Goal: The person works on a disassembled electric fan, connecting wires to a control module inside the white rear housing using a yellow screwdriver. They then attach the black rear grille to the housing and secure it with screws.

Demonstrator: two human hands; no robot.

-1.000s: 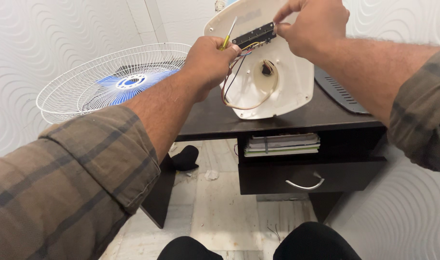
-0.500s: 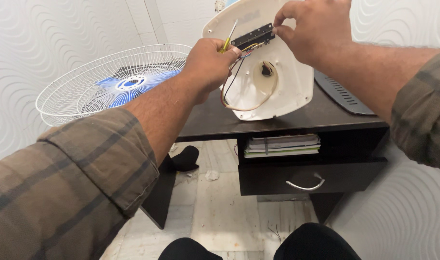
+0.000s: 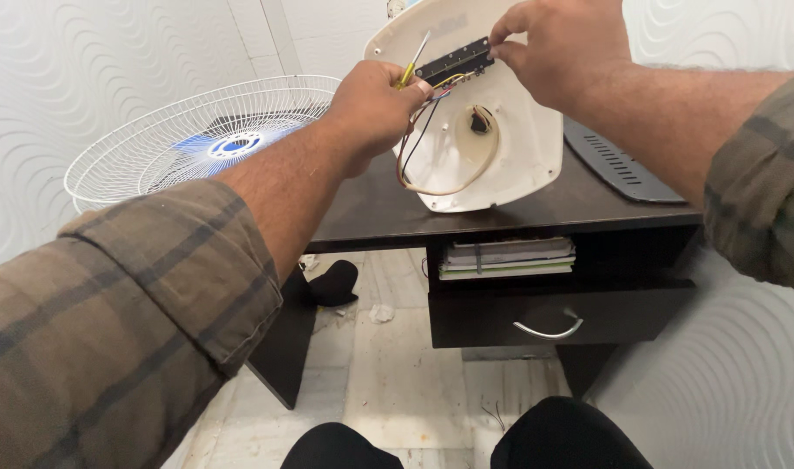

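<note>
White housing [image 3: 510,165] stands tilted near the dark desk's [image 3: 388,217] front edge. Left hand [image 3: 371,108] grips a screwdriver [image 3: 411,62]; right hand [image 3: 562,43] pinches the black strip [image 3: 453,61]. Fan guard [image 3: 188,139] fills the left.

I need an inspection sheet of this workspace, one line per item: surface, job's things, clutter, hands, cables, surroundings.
Surface: dark wooden desk, with a drawer and a shelf of papers below.
Job's things: white fan housing stands tilted on the desk; black circuit strip at its top; yellow-handled screwdriver.
Clutter: dark grille panel on the desk; debris on the floor.
Hands: left hand grips the screwdriver; right hand pinches the strip's end.
Cables: wires loop from strip into housing.
Surroundings: white fan guard with blue blades at left; textured white walls; black item under the desk.
</note>
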